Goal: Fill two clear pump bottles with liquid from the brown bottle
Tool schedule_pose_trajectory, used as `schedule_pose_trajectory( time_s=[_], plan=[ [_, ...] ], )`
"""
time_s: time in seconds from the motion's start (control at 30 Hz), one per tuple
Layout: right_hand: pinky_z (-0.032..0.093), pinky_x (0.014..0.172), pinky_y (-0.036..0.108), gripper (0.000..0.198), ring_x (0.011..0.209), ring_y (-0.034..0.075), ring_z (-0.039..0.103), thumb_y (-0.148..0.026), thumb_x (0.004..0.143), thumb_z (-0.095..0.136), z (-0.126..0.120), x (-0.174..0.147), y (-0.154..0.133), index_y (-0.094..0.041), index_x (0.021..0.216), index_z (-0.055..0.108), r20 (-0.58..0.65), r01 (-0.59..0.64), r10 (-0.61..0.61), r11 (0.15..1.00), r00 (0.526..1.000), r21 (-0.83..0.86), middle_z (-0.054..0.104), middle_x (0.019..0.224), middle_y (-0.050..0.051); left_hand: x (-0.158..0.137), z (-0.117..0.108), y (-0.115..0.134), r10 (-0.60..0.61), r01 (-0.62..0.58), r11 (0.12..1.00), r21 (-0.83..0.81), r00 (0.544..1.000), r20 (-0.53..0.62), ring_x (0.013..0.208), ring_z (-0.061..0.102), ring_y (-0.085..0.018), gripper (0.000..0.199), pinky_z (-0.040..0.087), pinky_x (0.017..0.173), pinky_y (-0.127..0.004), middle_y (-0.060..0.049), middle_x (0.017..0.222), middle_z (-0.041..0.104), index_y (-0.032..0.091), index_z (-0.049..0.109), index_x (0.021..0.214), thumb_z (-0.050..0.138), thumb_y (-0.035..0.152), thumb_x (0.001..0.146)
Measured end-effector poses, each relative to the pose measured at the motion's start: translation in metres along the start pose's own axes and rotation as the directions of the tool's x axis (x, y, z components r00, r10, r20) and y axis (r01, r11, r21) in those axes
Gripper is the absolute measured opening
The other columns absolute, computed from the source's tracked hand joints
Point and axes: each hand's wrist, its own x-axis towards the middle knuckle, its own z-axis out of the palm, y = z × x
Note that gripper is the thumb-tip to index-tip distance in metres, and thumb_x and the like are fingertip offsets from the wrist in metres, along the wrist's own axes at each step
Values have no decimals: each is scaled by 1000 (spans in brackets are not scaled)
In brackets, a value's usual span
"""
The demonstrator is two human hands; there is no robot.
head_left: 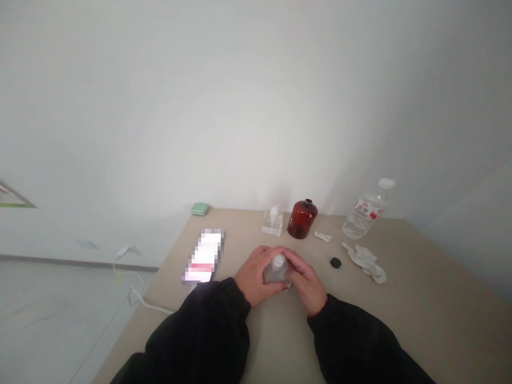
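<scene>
Between my two hands is a small clear bottle with a whitish top, close to the middle of the table. My left hand curls round its left side, thumb along the near edge. On the other side my right hand grips it, the thumb pressed against the near right part. The fingers of both hands meet behind the bottle and partly hide it. Just beyond them stand a clear square bottle with a white top and a brown-red bottle with an uncapped neck.
A phone with a lit screen lies left, a white cable near it. At the back left sits a green case. To the right are a black disc, crumpled tissues and a tilted-looking water bottle.
</scene>
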Motion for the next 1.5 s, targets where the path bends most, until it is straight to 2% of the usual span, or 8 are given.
schedule_pose_trajectory(
  time_s=[0.2,0.4,0.6,0.77,0.93,1.13,1.33,1.5],
  plan=[
    [44,97,46,14,111,26,60,-17,72,55,-1,1,3,-24,73,67,-62,-48,54,994,997,97,67,117,3,0,-2,3,14,-14,1000,10,1000,18,112,48,-26,75,39,101,-41,-8,122,52,26,41,135,75,26,69],
    [38,103,45,43,115,24,57,-14,67,54,4,0,-1,-28,105,68,-37,-75,78,993,996,97,67,117,2,1,-1,2,10,-9,1000,-10,1000,6,111,49,-25,77,40,101,-40,-7,120,51,27,40,136,75,22,68],
    [43,95,41,15,106,24,60,-14,67,56,4,0,-2,-23,69,67,-93,-102,120,978,988,181,68,111,2,1,0,0,38,-38,999,9,999,7,112,48,-25,75,39,100,-41,-7,122,53,26,42,134,76,22,67],
    [40,100,41,36,107,23,58,-14,67,55,5,1,-4,-26,98,69,-48,-58,62,995,997,75,67,108,2,1,0,3,27,-27,1000,-8,1000,8,110,49,-25,75,40,100,-40,-7,121,53,26,42,134,75,18,67],
    [44,95,41,6,104,23,60,-19,71,59,5,0,-6,-23,70,63,-48,-76,80,993,996,86,65,110,3,2,-1,5,32,-32,999,-9,999,15,110,48,-26,74,40,99,-41,-7,122,53,26,42,134,75,20,68],
    [41,99,42,31,108,23,57,-16,69,56,5,0,-4,-25,98,66,-15,-42,42,999,999,19,63,109,4,2,0,3,7,-7,1000,-8,1000,18,109,50,-26,75,41,98,-41,-8,119,53,25,43,133,76,19,66],
    [43,95,42,4,101,23,59,-21,73,59,4,-1,-3,-22,74,62,-20,-86,88,994,996,60,62,107,4,2,0,4,41,-41,999,-20,999,20,110,49,-25,73,40,99,-40,-7,121,54,26,43,133,75,22,68],
    [38,102,43,34,113,25,53,-21,74,58,4,0,-6,-26,107,65,67,-9,10,1000,998,-20,59,114,5,2,1,4,16,-16,1000,-12,1000,14,107,50,-25,73,42,97,-40,-7,117,53,25,44,132,75,18,66]
  ],
)
